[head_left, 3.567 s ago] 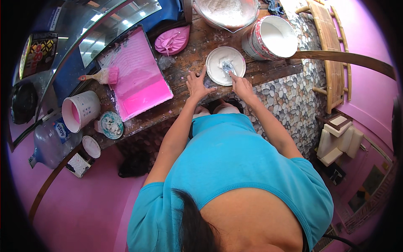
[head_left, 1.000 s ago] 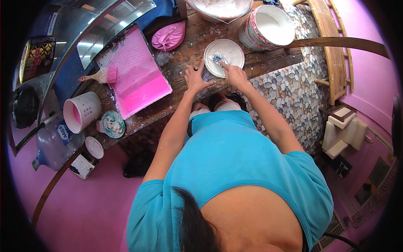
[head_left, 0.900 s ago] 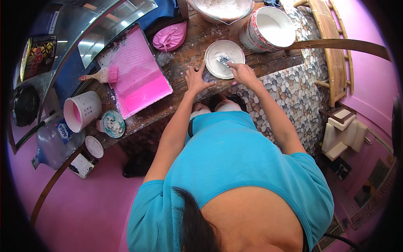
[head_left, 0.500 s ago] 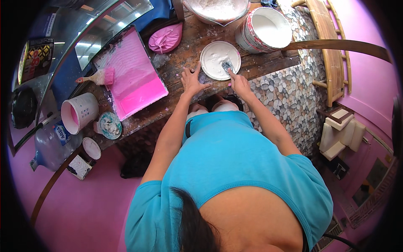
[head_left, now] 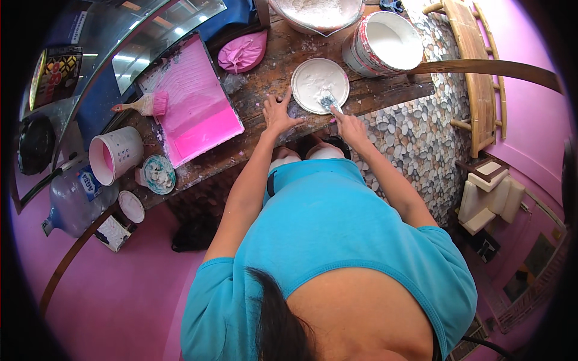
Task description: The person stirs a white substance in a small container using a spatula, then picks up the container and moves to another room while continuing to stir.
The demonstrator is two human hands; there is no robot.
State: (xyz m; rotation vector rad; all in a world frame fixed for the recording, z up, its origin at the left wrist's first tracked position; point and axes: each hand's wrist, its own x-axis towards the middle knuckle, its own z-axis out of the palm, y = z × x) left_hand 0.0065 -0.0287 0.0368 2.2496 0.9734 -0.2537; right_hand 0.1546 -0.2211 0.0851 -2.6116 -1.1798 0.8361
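Note:
A round white lid bearing thick white paste lies near the front of the paint-spattered wooden table. My right hand grips a small flat scraper, whose blade rests in the paste at the lid's front right. Fingers spread, my left hand holds nothing and rests on the wood at the table's front edge, just left of the lid.
Left: paint tray with pink paint, brush, pink-lined bucket, dish of paste, water jug. Behind: pink bag, wide basin, white paint bucket. Right: bamboo furniture, pebble-patterned surface.
My right hand has moved the scraper about within the lid, from near its middle a second ago down to its front right. My left hand stays in much the same place.

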